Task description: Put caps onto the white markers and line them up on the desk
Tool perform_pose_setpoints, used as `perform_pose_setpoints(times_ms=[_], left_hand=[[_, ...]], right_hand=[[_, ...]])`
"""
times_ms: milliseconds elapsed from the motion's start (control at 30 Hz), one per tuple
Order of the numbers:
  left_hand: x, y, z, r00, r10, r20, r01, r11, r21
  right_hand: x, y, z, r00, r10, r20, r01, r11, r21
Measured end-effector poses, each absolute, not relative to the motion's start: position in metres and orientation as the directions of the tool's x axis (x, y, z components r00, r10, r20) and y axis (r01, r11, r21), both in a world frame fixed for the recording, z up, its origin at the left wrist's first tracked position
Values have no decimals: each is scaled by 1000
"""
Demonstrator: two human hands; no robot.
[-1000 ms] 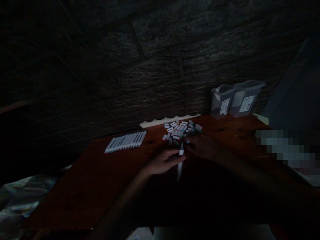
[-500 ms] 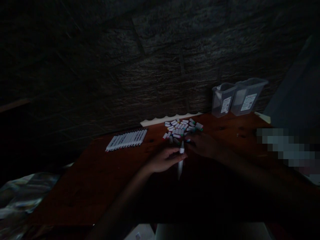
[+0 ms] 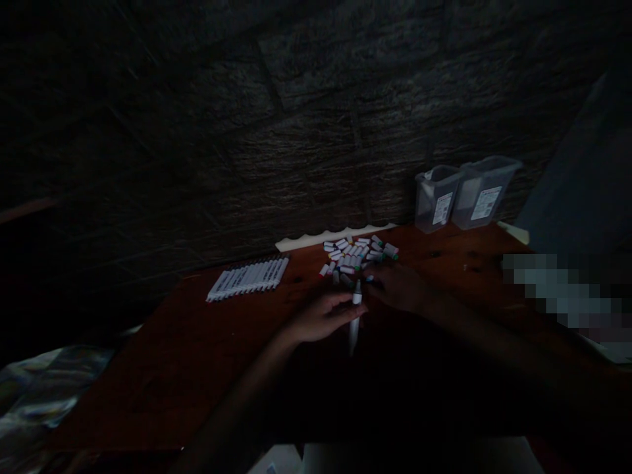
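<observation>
My left hand [image 3: 320, 317] is closed around a white marker [image 3: 354, 322], held upright with its bare tip pointing away from me. Close beside it, my right hand [image 3: 397, 286] has its fingers curled at the near edge of a loose pile of marker caps [image 3: 353, 253]. A small cap with a light blue end [image 3: 370, 279] shows at the right fingertips and appears pinched there; the dim light hides part of the grip. The caps are white with coloured ends and lie in a jumble on the brown wooden table [image 3: 197, 355].
Left of the caps lies a neat row of white markers [image 3: 249, 278]. Two clear plastic containers [image 3: 434, 204] with labels stand at the back right against the dark block wall [image 3: 316, 131]. A pale wavy-edged strip [image 3: 330, 236] runs along the wall's foot. Crumpled plastic [image 3: 59, 382] is at left.
The view has shifted very slightly. Both hands stay in nearly the same place, the left still on the marker and the right still at the blue-ended cap.
</observation>
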State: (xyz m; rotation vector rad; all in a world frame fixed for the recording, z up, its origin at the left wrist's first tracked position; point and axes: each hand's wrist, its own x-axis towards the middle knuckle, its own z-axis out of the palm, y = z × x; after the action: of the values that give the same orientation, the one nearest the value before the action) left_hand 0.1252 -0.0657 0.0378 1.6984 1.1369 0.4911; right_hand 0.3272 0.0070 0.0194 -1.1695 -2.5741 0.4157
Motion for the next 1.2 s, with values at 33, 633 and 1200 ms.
perform_pose_setpoints(times_ms=[33,633,1200], left_hand=[[125,-66,38,477,860,-181,455,-66,888],[125,-66,39,465,869,-171,510,-105,854],[128,-68,39,470,868,-159,553,-149,820]], right_hand=[[327,7,19,-631,764,138,682,630,-372],[328,6,18,-634,756,164,674,643,-364],[327,4,22,-630,764,141,680,630,-376]])
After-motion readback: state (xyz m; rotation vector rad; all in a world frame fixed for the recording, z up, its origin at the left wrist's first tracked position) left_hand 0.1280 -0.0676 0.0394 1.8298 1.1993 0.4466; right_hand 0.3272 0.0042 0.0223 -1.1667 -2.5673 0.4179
